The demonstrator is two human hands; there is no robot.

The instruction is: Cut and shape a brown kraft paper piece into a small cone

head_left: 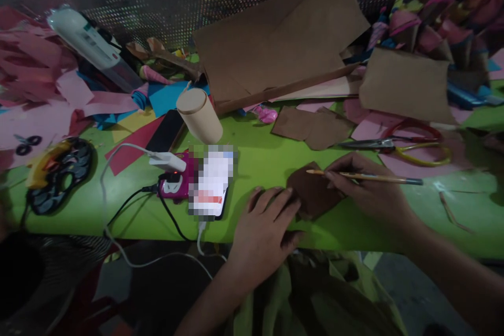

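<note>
A small dark brown piece of paper (315, 197) lies on the green tabletop in front of me. My left hand (268, 226) rests flat with fingers spread, its fingertips at the left edge of that paper. Between the thumb and fingers of my right hand (364, 189) is a wooden pencil (374, 177), held almost level. Its pointed end points left, over the upper part of the brown paper. Just beyond my right hand lie scissors (389, 143) with red and yellow handles. More cut brown paper pieces (311, 126) lie behind the paper I touch.
A lit phone (212, 184) on a cable sits beside a magenta power strip (191, 168). Behind stand a beige cylinder (200, 115) and a large folded brown sheet (275, 42). A tape dispenser (59, 173) and pink paper (31, 58) lie left; paper cones (405, 23) pile up back right.
</note>
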